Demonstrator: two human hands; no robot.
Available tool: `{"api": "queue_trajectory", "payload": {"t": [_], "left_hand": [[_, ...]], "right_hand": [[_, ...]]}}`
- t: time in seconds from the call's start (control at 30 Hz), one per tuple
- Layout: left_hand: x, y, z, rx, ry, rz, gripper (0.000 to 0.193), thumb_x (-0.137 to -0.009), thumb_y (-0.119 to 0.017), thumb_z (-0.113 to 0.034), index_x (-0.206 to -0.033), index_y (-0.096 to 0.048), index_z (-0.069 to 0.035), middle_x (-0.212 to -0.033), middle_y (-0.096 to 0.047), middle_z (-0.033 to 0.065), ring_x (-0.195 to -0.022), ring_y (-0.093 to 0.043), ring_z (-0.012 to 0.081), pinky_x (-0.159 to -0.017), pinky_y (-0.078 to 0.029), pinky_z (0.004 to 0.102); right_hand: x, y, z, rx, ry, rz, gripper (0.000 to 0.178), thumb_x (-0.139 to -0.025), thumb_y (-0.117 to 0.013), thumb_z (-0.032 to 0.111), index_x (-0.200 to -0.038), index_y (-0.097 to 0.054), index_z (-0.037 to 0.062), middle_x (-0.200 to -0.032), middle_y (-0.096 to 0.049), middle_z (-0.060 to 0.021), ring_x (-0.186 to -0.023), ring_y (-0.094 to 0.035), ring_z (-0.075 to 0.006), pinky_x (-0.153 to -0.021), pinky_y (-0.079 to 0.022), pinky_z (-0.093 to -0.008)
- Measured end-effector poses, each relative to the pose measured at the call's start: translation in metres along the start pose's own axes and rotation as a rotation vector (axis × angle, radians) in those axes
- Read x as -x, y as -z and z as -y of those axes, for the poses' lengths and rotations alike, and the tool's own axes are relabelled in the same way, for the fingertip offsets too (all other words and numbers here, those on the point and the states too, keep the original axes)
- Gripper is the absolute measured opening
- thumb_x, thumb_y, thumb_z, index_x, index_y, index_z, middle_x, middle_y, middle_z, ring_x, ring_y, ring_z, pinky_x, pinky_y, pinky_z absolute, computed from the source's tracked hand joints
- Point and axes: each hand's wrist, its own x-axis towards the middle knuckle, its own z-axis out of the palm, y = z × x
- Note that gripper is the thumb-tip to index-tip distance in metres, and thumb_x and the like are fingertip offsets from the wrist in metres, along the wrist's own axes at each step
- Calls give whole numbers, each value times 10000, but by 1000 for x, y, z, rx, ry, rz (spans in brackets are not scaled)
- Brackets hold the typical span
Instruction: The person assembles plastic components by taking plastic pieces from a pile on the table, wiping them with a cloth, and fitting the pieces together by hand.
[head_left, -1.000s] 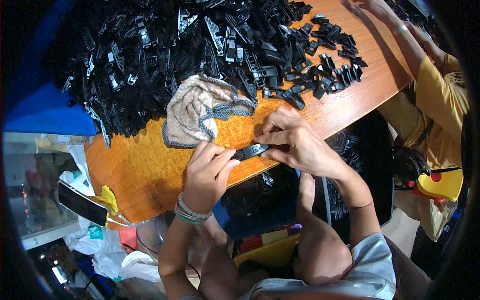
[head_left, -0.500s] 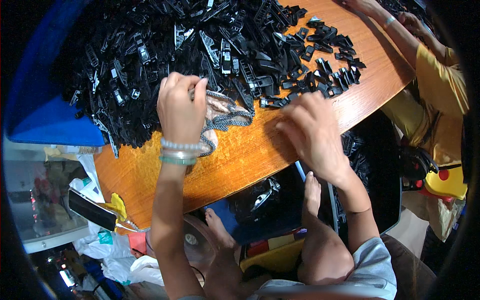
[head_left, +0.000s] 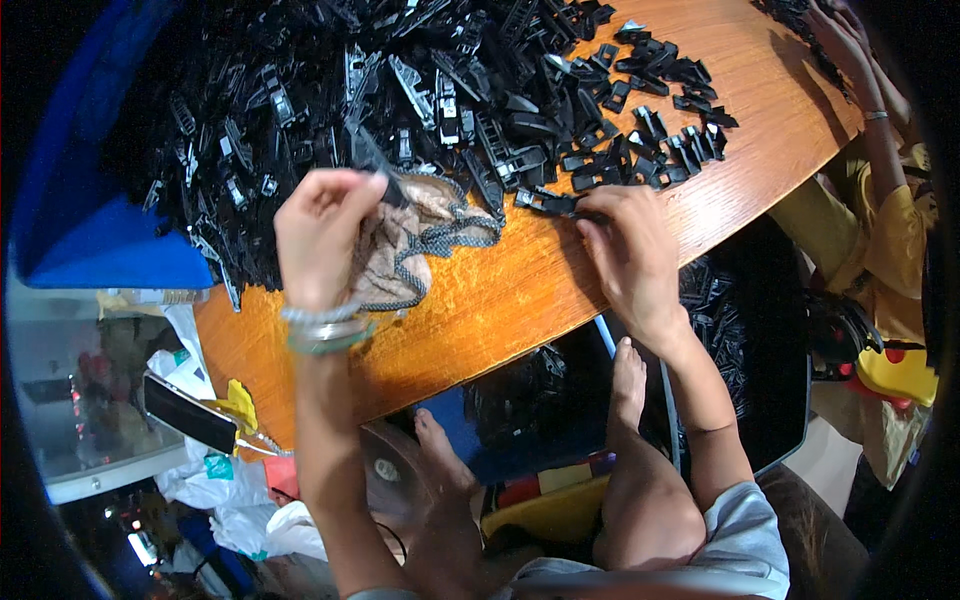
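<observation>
My left hand (head_left: 322,238), with bracelets at its wrist, is closed in a pinch on a blurred dark plastic piece (head_left: 372,155) that sticks up past the fingertips. Beside that hand a crumpled beige cloth (head_left: 385,260) with dark patterned edging lies on the table. My right hand (head_left: 637,255) has its thumb and fingers closed at the end of a black plastic clip (head_left: 540,201) on the tabletop. A big heap of black plastic clips (head_left: 310,130) rises beyond my left hand. Several smaller black pieces (head_left: 650,150) lie loose beyond my right hand.
The wooden table (head_left: 510,300) curves along its near edge. A phone (head_left: 190,412) stands at its left corner, near plastic bags (head_left: 235,490). Below are a dark bin (head_left: 745,340) with black parts and a yellow box (head_left: 545,510). Another person's arm (head_left: 885,150) is at far right.
My left hand has drawn back from the heap, toward the left, with a dark piece showing in its fingers. My right hand has come to rest at the black clip. The other person's arms shifted.
</observation>
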Motion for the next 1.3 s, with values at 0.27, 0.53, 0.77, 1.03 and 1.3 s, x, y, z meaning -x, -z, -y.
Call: {"api": "queue_trajectory", "payload": {"t": [0.27, 0.53, 0.77, 1.03, 1.3], "left_hand": [[156, 66, 5, 117, 430, -35, 241, -772, -728, 44, -912, -550, -41, -799, -609, 18, -668, -597, 81, -579, -466, 210], [260, 129, 56, -44, 676, 189, 225, -751, -760, 29, -865, -577, -36, -772, -568, -10, -672, -500, 18, -604, -393, 169], [399, 190, 221, -567, 946, -246, 56, -828, -643, 34, -875, -627, 7, -837, -693, 114, -673, -652, 174, -608, -522, 288], [322, 141, 113, 95, 570, -294, 234, -792, -678, 104, -972, -573, -1, -892, -645, 86, -781, -625, 149, -682, -540, 287], [175, 49, 36, -436, -91, -143, 351, -786, -740, 0, -1095, -575, -17, -851, -615, 45, -722, -547, 77, -624, -442, 197]], "right_hand": [[-5, 3, 6, 54, -31, -3, 208, -789, -693, -26, -981, -619, 8, -921, -625, -132, -861, -588, -306, -807, -453, -372], [10, -3, -12, 1, -74, 37, 174, -908, -620, -12, -1082, -616, -1, -1029, -634, -83, -944, -596, -171, -838, -470, -276], [9, -12, -12, 14, -98, 31, 212, -927, -616, -2, -1139, -621, 0, -1085, -650, -80, -918, -640, -132, -755, -517, -244], [9, 2, -19, -62, -56, -107, 302, -1022, -451, 52, -1305, -505, -36, -1312, -573, -141, -1114, -578, -173, -968, -453, -290], [10, 14, 20, -363, -364, 162, 292, -980, -545, 84, -1254, -612, 8, -1175, -650, -73, -981, -594, -132, -849, -469, -254]]}}
